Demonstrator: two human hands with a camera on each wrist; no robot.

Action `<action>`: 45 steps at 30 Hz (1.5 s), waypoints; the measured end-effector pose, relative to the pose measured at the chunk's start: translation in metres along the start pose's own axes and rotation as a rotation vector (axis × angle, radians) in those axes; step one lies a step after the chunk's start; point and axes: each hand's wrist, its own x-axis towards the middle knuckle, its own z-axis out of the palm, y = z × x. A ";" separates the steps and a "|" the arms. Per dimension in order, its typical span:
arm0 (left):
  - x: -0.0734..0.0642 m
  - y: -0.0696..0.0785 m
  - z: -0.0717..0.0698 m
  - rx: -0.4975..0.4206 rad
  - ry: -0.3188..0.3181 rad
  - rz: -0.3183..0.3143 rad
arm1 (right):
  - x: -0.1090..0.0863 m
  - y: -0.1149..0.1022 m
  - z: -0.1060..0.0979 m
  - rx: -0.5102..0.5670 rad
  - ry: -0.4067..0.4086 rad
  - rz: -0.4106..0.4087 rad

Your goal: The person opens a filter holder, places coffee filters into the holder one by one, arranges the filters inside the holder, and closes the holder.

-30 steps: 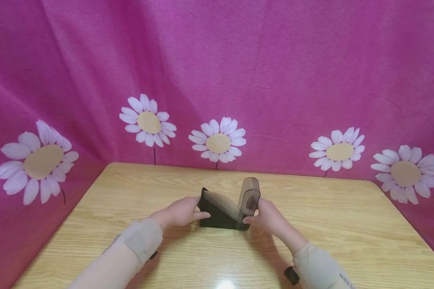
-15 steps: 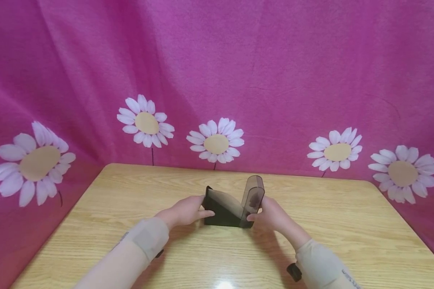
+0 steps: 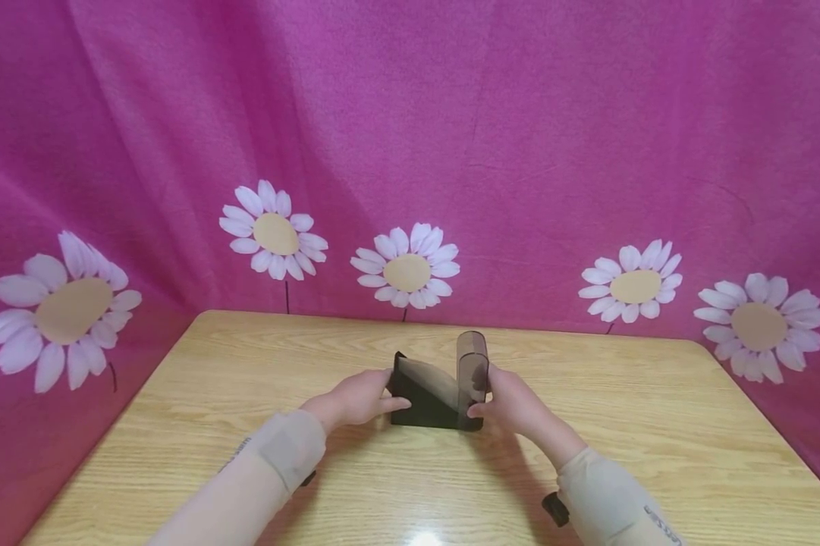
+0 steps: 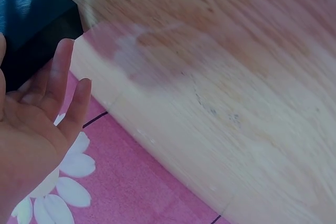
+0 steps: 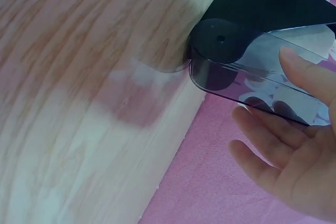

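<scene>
A black box (image 3: 419, 406) with a sloping top edge sits mid-table, and its hinged smoky see-through lid (image 3: 473, 368) stands raised, near upright, at the right end. My left hand (image 3: 360, 396) holds the box's left end, thumb across the front face and fingers behind. In the left wrist view, the fingers reach along the dark box (image 4: 39, 35). My right hand (image 3: 510, 406) holds the lid low down, near the hinge end. The right wrist view has the thumb on one side of the clear lid (image 5: 278, 74) and fingers on the other. What the box contains is hidden.
The wood-grain table (image 3: 246, 379) has rounded far corners. Behind and beside it hangs a magenta cloth (image 3: 410, 136) printed with large white daisies. Each forearm wears a light band (image 3: 601, 489) with a small black device (image 3: 555, 509) underneath.
The lid has swung left from a rightward lean to almost vertical, with my right hand on it. Box and left hand have shifted slightly right.
</scene>
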 end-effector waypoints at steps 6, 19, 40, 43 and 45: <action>0.002 0.001 0.001 0.007 0.011 0.002 | 0.002 -0.003 -0.001 -0.036 0.000 -0.026; 0.002 0.001 0.002 0.024 0.011 -0.008 | 0.003 -0.007 0.003 -0.062 0.010 -0.056; 0.002 0.000 0.003 0.013 -0.008 -0.016 | 0.002 -0.016 0.007 -0.119 0.005 -0.044; 0.002 0.000 0.004 0.016 -0.006 -0.011 | 0.002 -0.016 0.008 -0.133 0.009 -0.041; 0.002 0.000 0.004 0.020 -0.003 -0.006 | 0.002 -0.016 0.009 -0.140 0.013 -0.042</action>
